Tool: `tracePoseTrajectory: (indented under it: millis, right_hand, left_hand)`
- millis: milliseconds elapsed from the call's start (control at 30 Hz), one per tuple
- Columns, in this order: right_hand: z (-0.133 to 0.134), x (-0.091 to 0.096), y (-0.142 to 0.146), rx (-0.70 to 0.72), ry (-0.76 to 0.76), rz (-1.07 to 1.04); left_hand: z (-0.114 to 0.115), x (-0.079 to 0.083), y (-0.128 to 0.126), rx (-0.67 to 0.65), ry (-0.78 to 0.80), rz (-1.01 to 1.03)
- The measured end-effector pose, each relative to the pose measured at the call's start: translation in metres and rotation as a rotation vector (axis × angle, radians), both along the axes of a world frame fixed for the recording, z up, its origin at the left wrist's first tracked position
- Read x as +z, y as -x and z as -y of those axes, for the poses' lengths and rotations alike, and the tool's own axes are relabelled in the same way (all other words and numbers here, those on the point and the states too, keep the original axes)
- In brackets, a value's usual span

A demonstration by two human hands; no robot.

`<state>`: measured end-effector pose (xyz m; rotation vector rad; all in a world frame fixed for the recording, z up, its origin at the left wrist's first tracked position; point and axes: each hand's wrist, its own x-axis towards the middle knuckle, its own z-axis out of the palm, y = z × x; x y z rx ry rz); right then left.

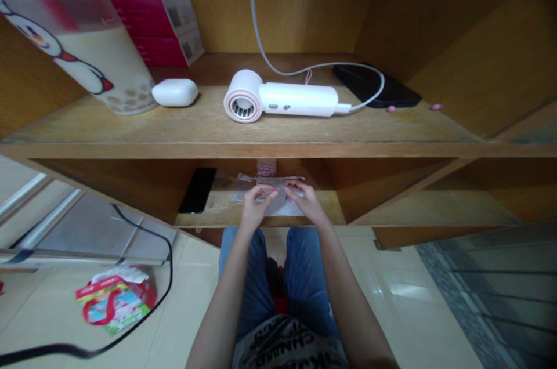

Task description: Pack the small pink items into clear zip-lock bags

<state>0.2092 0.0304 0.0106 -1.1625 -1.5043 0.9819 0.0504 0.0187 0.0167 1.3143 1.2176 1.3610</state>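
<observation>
My left hand and my right hand are over the lower shelf, a little apart, both with thumb and fingers brought together in a pinch. What sits between the fingertips is too small to make out. Beneath and behind them lie clear plastic bags and a white sheet. Small dark pink bits show on the sheet near my right fingertips. A clear container with pink beads stands behind the bags. To the left of my left hand lies a black phone.
On the upper shelf are a white hair dryer with its cord, a white earbud case, a drink cup, pink boxes and a black pouch. A colourful bag and black cable are on the floor at left.
</observation>
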Motion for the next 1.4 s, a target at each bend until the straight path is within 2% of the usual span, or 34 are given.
tracePoseTrajectory:
  millis: [133, 300, 567, 800, 1200, 1400]
  right_hand:
    - [0.004, -0.001, 0.002, -0.033, 0.002, -0.042]
    - [0.008, 0.000, 0.005, -0.065, 0.019, -0.077]
    - [0.012, 0.004, 0.007, -0.062, 0.017, -0.093]
    - [0.015, 0.005, 0.009, -0.082, -0.001, -0.081]
    - [0.014, 0.005, 0.006, -0.112, -0.037, -0.057]
    - [0.017, 0.007, 0.008, -0.076, 0.001, -0.127]
  left_hand:
    - [-0.002, -0.003, 0.000, -0.020, 0.057, 0.159]
    - [-0.003, -0.002, 0.001, -0.060, 0.065, 0.225]
    - [-0.001, 0.004, 0.004, -0.029, 0.059, 0.104]
    - [-0.001, 0.004, 0.005, 0.013, -0.012, -0.026]
    - [0.006, 0.015, 0.005, 0.027, -0.123, -0.170]
    - [0.004, 0.009, 0.006, 0.039, -0.050, -0.131]
